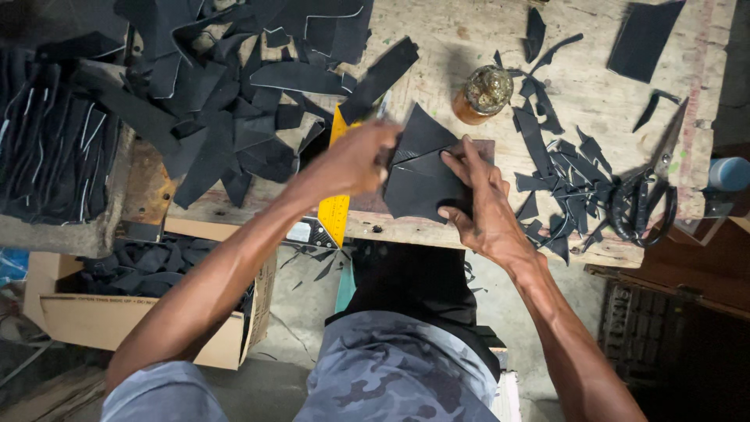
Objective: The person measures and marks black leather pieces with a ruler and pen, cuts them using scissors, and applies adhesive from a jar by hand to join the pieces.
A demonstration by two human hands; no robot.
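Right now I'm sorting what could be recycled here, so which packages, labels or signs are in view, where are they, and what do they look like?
Brown corrugated cardboard box: on the floor at lower left, below the bench edge; open top, holding black scraps, dark print on its side.
Amber glass jar with glittery lid: on the wooden bench beyond the hands; round, no label visible.
No signs or screens visible.

Hands working: 2, left hand (355, 160) and right hand (480, 205)
Glass jars standing: 1, jar (484, 94)
Yellow rulers lying: 1, ruler (334, 207)
Scissors resting: 1, scissors (648, 199)
Cardboard boxes sitting: 1, box (70, 312)
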